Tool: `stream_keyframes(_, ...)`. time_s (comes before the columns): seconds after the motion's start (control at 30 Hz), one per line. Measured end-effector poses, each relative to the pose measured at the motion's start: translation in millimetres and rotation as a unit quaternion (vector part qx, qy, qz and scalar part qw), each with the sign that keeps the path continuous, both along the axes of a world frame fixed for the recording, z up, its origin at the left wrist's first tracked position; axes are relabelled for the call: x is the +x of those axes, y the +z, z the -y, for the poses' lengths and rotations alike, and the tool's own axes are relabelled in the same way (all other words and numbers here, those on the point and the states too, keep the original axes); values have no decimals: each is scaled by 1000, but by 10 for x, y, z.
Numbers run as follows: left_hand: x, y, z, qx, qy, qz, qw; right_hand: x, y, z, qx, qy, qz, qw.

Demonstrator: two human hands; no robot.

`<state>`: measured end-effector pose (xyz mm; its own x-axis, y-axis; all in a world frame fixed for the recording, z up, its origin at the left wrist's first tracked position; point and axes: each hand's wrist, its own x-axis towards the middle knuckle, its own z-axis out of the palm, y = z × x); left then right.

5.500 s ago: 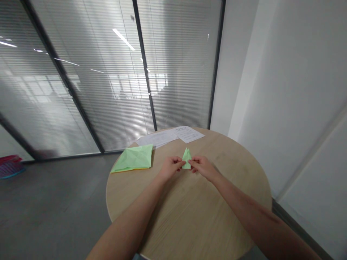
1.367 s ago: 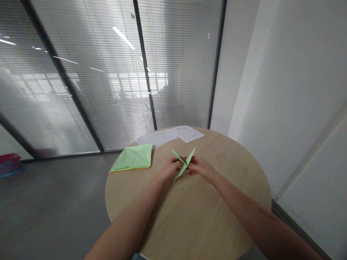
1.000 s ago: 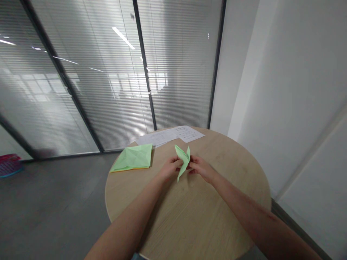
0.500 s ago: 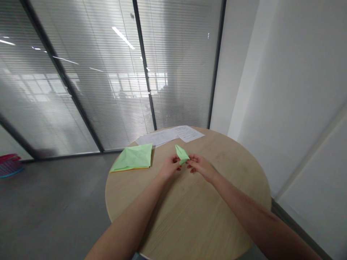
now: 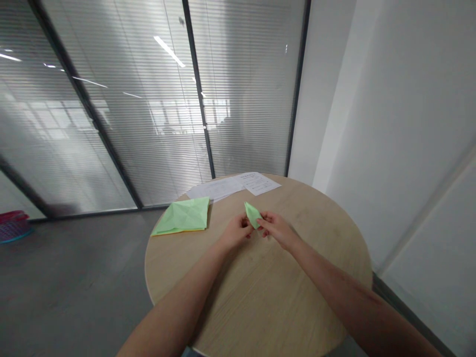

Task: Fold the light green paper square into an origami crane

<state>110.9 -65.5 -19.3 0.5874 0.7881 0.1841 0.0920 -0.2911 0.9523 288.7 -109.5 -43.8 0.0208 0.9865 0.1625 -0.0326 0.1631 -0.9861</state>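
A small folded piece of green paper [image 5: 252,214] is held up over the middle of the round wooden table [image 5: 238,297]. My right hand [image 5: 277,229] pinches its right edge between thumb and fingers. On the other side my left hand [image 5: 237,230] has its fingers curled closed against the paper's lower left part; some fingertips are hidden behind it. To the left of my hands lies a stack of creased green paper sheets [image 5: 184,214], with a yellow edge showing beneath.
White printed sheets [image 5: 258,182] lie at the table's far edge. Beyond stands a glass partition with blinds [image 5: 245,89], and a white wall [image 5: 405,124] rises on the right. A pink and blue plastic basket [image 5: 14,227] sits on the floor at far left.
The folded green paper has turned and shifted slightly right; its open fold no longer shows and a flatter face is seen. Both hands have moved only a little.
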Motion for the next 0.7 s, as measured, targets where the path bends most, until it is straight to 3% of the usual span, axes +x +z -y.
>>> stream_keyframes(0.2,-15,26,37,-44,35,68,996,52,-32,-28,-42,-42,-43,997)
stream_keyframes(0.33,-12,43,48,-75,20,46,996,32,-20,-11,-40,-25,-56,997)
stream_keyframes(0.47,19,15,29,-57,-8,21,998,16,-24,-20,-24,-25,-50,998)
stream_keyframes(0.7,25,6,10,-27,28,33,999,43,-128,-110,70,-117,76,988)
